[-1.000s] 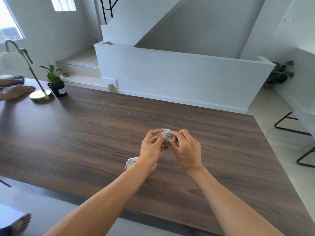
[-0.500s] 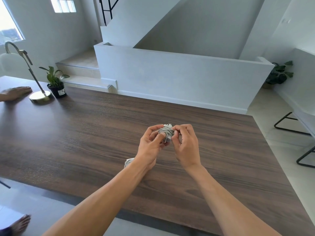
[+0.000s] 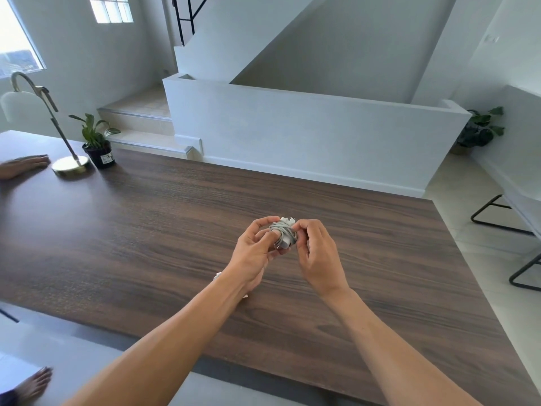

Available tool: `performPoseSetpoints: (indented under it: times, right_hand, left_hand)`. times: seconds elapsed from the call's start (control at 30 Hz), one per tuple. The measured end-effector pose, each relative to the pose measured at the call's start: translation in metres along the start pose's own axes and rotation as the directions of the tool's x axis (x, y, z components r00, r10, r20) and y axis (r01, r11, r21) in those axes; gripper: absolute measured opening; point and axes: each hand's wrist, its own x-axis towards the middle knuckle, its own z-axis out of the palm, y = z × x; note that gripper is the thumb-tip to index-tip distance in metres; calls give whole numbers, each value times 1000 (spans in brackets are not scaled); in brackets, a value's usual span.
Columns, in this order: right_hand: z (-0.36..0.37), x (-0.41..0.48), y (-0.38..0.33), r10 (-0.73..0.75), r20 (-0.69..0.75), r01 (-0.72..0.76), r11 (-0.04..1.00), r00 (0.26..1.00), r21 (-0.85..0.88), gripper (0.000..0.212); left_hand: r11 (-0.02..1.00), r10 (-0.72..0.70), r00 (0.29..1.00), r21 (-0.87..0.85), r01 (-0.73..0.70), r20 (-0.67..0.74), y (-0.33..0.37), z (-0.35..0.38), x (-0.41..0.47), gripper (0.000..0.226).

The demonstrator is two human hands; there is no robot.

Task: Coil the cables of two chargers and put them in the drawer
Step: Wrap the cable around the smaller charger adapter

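A white charger with its grey-white cable wound around it is held above the dark wooden table. My left hand grips it from the left, thumb and fingers on the coil. My right hand pinches the coil's right side with its fingertips. A second white charger lies on the table under my left wrist, almost wholly hidden. No drawer is in view.
A brass desk lamp and a small potted plant stand at the table's far left, with another person's hand resting beside them. A white half wall and stairs lie behind the table. Black chair legs stand on the right floor.
Both hands have stayed together on the wound charger, turning it slightly so its prongs now point up. The other person's hand at far left has slid a little along the table.
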Motion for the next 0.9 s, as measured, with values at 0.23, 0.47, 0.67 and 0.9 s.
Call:
performPoseSetpoints:
  times: [0.23, 0.47, 0.67, 0.9]
  right_hand:
    - [-16, 4, 2, -166, 88, 163, 986, 982, 40, 26]
    - [-35, 16, -3, -95, 299, 66, 992, 950, 105, 24]
    - [-45, 34, -11, 19, 384, -29, 999, 923, 20, 24]
    - [-39, 36, -9, 163, 423, -214, 974, 891, 75, 27]
  left_hand:
    - [992, -75, 995, -99, 81, 63, 9, -8, 1, 21]
    - [991, -133, 985, -12, 135, 108, 13, -10, 3, 21]
    - [986, -121, 982, 133, 103, 142, 16, -10, 4, 22]
    - [987, -137, 982, 106, 124, 132, 12, -16, 5, 29]
